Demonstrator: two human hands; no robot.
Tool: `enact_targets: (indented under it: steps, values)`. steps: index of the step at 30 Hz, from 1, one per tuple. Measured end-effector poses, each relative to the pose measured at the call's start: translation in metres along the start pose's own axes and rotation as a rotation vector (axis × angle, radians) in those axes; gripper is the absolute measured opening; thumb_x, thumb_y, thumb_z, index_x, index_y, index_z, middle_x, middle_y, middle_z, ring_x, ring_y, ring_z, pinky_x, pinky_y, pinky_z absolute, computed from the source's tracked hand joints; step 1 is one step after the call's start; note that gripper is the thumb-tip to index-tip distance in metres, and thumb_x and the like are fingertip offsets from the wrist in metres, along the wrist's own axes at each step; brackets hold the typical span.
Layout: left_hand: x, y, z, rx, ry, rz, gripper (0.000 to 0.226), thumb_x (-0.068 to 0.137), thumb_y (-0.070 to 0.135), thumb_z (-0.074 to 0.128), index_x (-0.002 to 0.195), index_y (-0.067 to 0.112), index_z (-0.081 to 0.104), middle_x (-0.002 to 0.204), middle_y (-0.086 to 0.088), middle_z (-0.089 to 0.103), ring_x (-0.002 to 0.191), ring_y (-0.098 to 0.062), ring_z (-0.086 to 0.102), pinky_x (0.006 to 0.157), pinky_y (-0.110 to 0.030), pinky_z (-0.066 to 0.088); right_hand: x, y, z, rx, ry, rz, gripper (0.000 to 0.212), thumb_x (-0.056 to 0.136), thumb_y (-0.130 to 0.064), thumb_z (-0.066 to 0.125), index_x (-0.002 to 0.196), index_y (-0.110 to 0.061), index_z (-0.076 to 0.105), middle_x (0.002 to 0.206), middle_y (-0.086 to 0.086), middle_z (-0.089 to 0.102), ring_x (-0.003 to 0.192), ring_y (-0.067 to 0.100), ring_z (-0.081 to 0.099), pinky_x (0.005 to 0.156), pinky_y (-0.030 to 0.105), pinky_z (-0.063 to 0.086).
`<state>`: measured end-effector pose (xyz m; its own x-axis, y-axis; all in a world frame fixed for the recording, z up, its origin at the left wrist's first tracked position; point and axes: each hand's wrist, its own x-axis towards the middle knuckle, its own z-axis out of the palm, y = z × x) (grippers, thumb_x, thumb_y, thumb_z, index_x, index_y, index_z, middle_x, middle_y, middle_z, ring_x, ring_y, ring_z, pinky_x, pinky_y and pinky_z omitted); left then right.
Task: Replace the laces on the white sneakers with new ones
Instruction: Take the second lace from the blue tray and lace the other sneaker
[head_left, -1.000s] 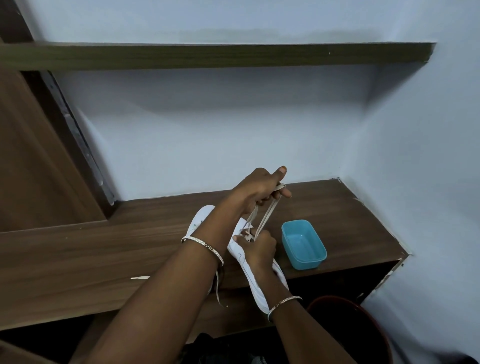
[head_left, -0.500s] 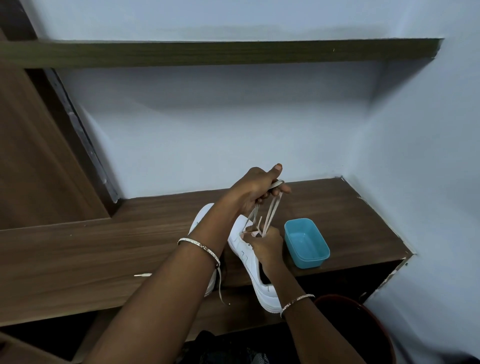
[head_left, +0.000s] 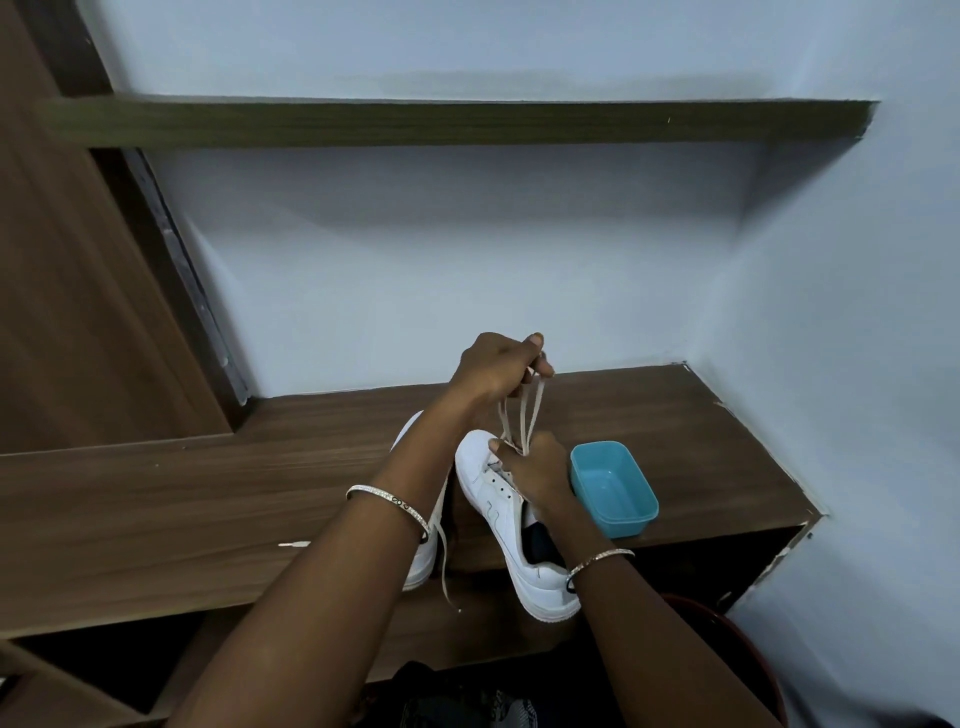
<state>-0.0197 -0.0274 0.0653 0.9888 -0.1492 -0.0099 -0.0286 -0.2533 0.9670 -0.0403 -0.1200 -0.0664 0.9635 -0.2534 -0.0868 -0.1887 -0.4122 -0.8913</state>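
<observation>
Two white sneakers lie on the wooden counter. The right sneaker points away from me, its heel hanging over the front edge. My right hand rests on its eyelet area and grips the shoe there. My left hand is raised above the toe and pinches cream lace strands that run taut down to the eyelets. The left sneaker is mostly hidden under my left forearm; a loose lace end dangles from it over the edge.
A blue plastic tub stands just right of the right sneaker. A small white stick lies on the counter at the left. A shelf runs overhead. A dark red bin sits below at the right, by the wall.
My left hand has kept the lace strands pulled upward, drawn closer together. My right hand shifted slightly up the shoe. The view has tilted down a little.
</observation>
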Motion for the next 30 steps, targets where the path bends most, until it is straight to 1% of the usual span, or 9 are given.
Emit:
enact_targets:
  steps: [3, 7, 9, 13, 16, 19, 23, 28, 30]
  values:
    - [-0.008, -0.021, -0.014, 0.056, 0.024, -0.055, 0.041, 0.101, 0.037, 0.052, 0.080, 0.013, 0.077, 0.079, 0.004, 0.076, 0.069, -0.010, 0.065, 0.072, -0.026, 0.052, 0.001, 0.006, -0.021, 0.097, -0.144, -0.001, 0.046, 0.062, -0.029, 0.091, 0.097, -0.005, 0.072, 0.091, 0.003, 0.074, 0.085, 0.018, 0.071, 0.081, 0.040, 0.057]
    - [-0.023, -0.051, -0.031, 0.108, 0.004, -0.119, 0.039, 0.102, 0.034, 0.052, 0.082, 0.011, 0.076, 0.076, 0.000, 0.071, 0.063, -0.010, 0.058, 0.060, -0.022, 0.041, -0.005, -0.008, -0.065, 0.050, -0.108, 0.084, 0.074, 0.065, -0.015, 0.085, 0.132, -0.015, 0.055, 0.125, -0.001, 0.061, 0.112, 0.018, 0.059, 0.093, 0.035, 0.052]
    - [-0.029, -0.061, -0.034, 0.132, 0.013, -0.136, 0.040, 0.102, 0.035, 0.051, 0.076, 0.015, 0.074, 0.070, 0.000, 0.066, 0.060, -0.011, 0.052, 0.057, -0.024, 0.038, -0.008, -0.020, -0.088, 0.122, -0.117, 0.074, 0.070, 0.072, -0.003, 0.076, 0.136, -0.014, 0.051, 0.130, 0.002, 0.055, 0.107, 0.015, 0.058, 0.081, 0.027, 0.050]
    - [-0.038, -0.056, -0.037, 0.097, 0.030, -0.111, 0.042, 0.101, 0.039, 0.052, 0.079, 0.012, 0.074, 0.071, -0.002, 0.060, 0.052, -0.009, 0.043, 0.051, -0.022, 0.040, -0.009, -0.036, -0.130, 0.227, -0.056, 0.027, 0.040, 0.081, 0.003, 0.063, 0.119, -0.010, 0.064, 0.090, 0.001, 0.064, 0.071, 0.009, 0.058, 0.069, 0.025, 0.049]
    - [-0.055, -0.039, -0.041, 0.098, -0.138, -0.028, 0.047, 0.101, 0.044, 0.051, 0.085, 0.008, 0.078, 0.064, 0.012, 0.067, 0.052, -0.006, 0.043, 0.056, -0.020, 0.041, -0.011, -0.040, -0.153, 0.169, -0.084, 0.007, 0.007, 0.090, -0.019, 0.063, 0.087, -0.016, 0.069, 0.071, -0.002, 0.059, 0.051, 0.005, 0.042, 0.049, 0.021, 0.033]
    - [-0.074, -0.033, -0.038, 0.192, -0.262, -0.026, 0.055, 0.101, 0.047, 0.049, 0.062, 0.017, 0.074, 0.052, 0.010, 0.063, 0.049, -0.009, 0.041, 0.058, -0.020, 0.040, -0.021, -0.037, -0.154, 0.038, -0.155, 0.053, 0.031, 0.093, -0.040, 0.062, 0.079, -0.015, 0.072, 0.060, -0.001, 0.058, 0.043, 0.007, 0.037, 0.044, 0.022, 0.028]
    - [-0.086, -0.051, -0.036, 0.414, -0.432, -0.196, 0.060, 0.100, 0.055, 0.045, 0.075, 0.011, 0.077, 0.063, 0.001, 0.069, 0.046, -0.008, 0.048, 0.053, -0.016, 0.042, -0.033, -0.023, -0.123, -0.111, -0.147, 0.013, 0.036, 0.099, -0.038, 0.056, 0.085, -0.011, 0.076, 0.055, -0.001, 0.061, 0.040, 0.006, 0.045, 0.042, 0.018, 0.034]
    - [-0.088, -0.075, -0.036, 0.607, -0.374, -0.268, 0.056, 0.101, 0.053, 0.044, 0.088, 0.011, 0.078, 0.062, 0.000, 0.068, 0.041, -0.004, 0.041, 0.048, -0.020, 0.033, -0.040, -0.008, -0.077, -0.190, -0.138, -0.013, 0.034, 0.094, -0.038, 0.062, 0.084, -0.008, 0.073, 0.073, 0.008, 0.072, 0.075, 0.020, 0.069, 0.079, 0.036, 0.053]
    - [-0.086, -0.081, -0.033, 0.655, -0.327, -0.278, 0.054, 0.102, 0.050, 0.043, 0.086, 0.011, 0.077, 0.058, -0.001, 0.067, 0.042, -0.005, 0.047, 0.048, -0.019, 0.036, -0.036, -0.004, -0.060, -0.261, -0.097, -0.009, 0.042, 0.094, -0.041, 0.061, 0.075, -0.005, 0.069, 0.073, 0.008, 0.070, 0.079, 0.025, 0.067, 0.078, 0.038, 0.052]
